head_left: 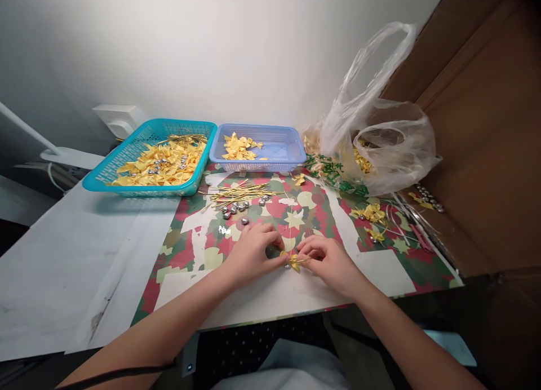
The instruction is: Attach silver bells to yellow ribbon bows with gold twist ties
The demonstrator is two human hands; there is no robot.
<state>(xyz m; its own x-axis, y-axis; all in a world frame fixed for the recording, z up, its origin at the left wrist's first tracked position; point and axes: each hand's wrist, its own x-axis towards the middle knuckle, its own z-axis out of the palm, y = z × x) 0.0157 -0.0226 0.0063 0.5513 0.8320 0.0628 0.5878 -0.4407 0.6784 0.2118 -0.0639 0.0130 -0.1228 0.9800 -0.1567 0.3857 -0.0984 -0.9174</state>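
Observation:
Near the front edge of the table, my left hand (256, 252) pinches one side of a small yellow ribbon bow (295, 264). Across from it, my right hand (329, 260) has its fingertips closed on the bow's other side, around a thin gold strand. A bit of silver shows under the bow, too small to make out fully. Just beyond my left hand lie several silver jingle bells (234, 208). Behind those is a loose pile of gold twist ties (240, 194).
A teal basket (97, 178) holds yellow bows and some bells. Beside it stands a blue basket (291, 147) with fewer bows. A clear plastic bag (393, 153) sits at back right, near green trimmings (333, 173). Finished-looking bows with bells (372, 212) and pink-handled scissors (421, 238) lie on the right.

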